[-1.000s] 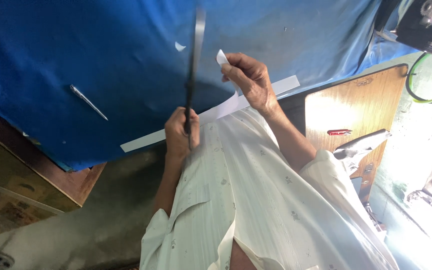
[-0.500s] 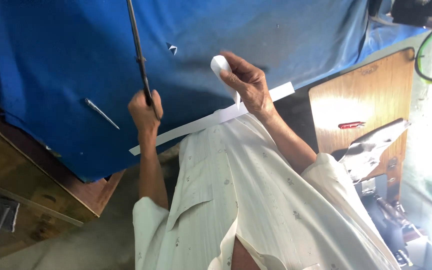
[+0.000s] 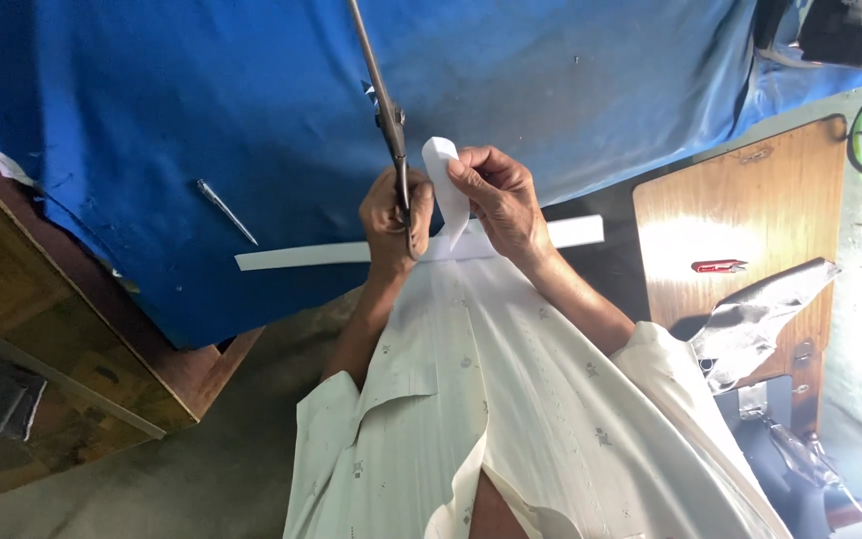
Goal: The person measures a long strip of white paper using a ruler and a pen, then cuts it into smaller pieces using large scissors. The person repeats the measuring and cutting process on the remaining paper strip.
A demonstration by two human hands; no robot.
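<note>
While beside scissors, strip between hands

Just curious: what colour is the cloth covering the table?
Blue cloth, seen in the head view.

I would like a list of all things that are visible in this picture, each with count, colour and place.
scissors: one pair, dark metal, held over the blue cloth
white piece: one, white, pinched beside the scissors
white strip: one, white, lying across the cloth's near edge
blue cloth: one, blue, covering the table
pen: one, silver, on the cloth, left side
wooden board: one, brown, at right
red clip: one, red, on the board
grey cloth: one, grey, at the board's edge
left hand: grips the scissors
right hand: holds the white piece
</note>
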